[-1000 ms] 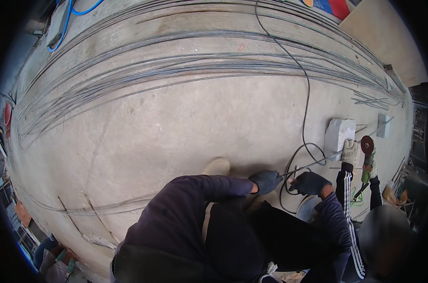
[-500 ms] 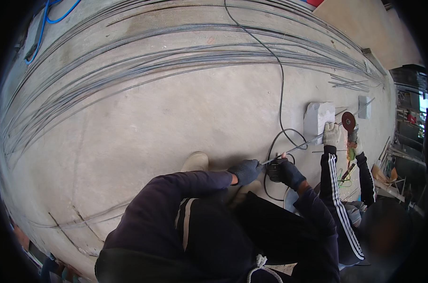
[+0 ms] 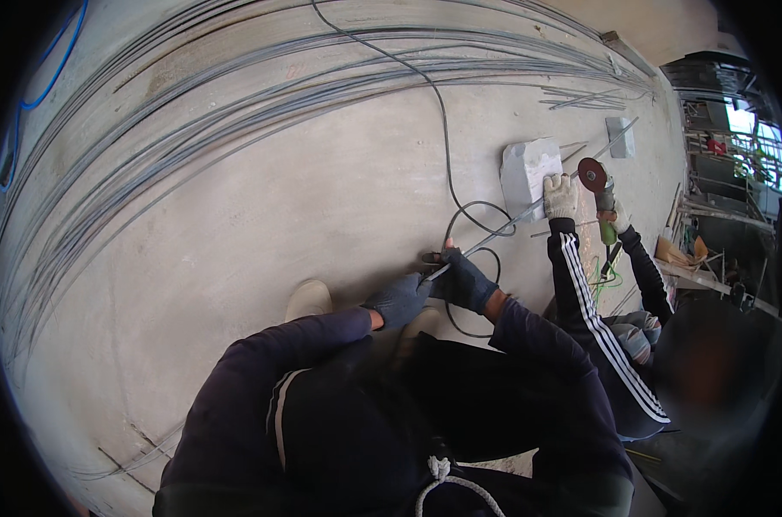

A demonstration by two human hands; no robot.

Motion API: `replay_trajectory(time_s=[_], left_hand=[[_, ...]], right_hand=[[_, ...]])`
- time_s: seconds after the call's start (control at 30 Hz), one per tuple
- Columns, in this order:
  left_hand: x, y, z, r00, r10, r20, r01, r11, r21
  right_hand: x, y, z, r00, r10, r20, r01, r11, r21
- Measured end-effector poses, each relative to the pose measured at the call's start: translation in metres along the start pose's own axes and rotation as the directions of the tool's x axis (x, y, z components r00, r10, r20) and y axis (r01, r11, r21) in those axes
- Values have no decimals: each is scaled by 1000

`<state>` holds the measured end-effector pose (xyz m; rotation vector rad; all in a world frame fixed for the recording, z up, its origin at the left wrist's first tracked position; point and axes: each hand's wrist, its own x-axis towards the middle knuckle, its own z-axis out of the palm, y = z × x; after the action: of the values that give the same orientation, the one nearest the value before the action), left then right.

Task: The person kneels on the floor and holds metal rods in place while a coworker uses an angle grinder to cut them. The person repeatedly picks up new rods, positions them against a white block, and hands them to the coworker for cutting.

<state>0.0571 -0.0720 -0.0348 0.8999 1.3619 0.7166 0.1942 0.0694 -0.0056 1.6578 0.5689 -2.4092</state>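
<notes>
A long thin grey steel rod [image 3: 513, 219] runs slantwise from my hands to the far right. My left hand [image 3: 399, 300], in a dark grey glove, is closed around its near end. Just beyond it, my right hand [image 3: 467, 283], gloved alike with a bare thumb tip, is wrapped around the rod; a small dark piece beside its fingers is unclear. A co-worker's white-gloved hand [image 3: 560, 196] presses the rod at a pale block [image 3: 529, 172]. The co-worker's other hand [image 3: 620, 217] holds an angle grinder [image 3: 607, 207], its red-brown disc close to the rod.
Long steel rods [image 3: 322, 79] lie across the floor beyond me. A black cable [image 3: 448, 146] loops near my right hand. Short rod pieces [image 3: 580, 100] and a second block [image 3: 621, 138] are at the far right. A pale boot [image 3: 310, 299] stands by my left forearm.
The whole view has shifted, so everything sits further left and higher. My hands are slightly closer together along the rod. The co-worker's grinder stays beside the rod, its green body showing more.
</notes>
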Motion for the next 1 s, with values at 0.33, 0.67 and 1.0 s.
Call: replay_trajectory(time_s=[0.33, 0.67, 1.0], left_hand=[[0, -3, 0, 1000, 17, -27, -17, 1000, -13], [-5, 8, -5, 999, 40, -28, -40, 999, 25], [0, 4, -2, 998, 59, -35, -59, 998, 9]], right_hand=[[7, -3, -2, 998, -59, -7, 60, 993, 99], [7, -2, -3, 995, -101, -22, 102, 994, 37], [0, -4, 4, 995, -94, -30, 96, 994, 55]])
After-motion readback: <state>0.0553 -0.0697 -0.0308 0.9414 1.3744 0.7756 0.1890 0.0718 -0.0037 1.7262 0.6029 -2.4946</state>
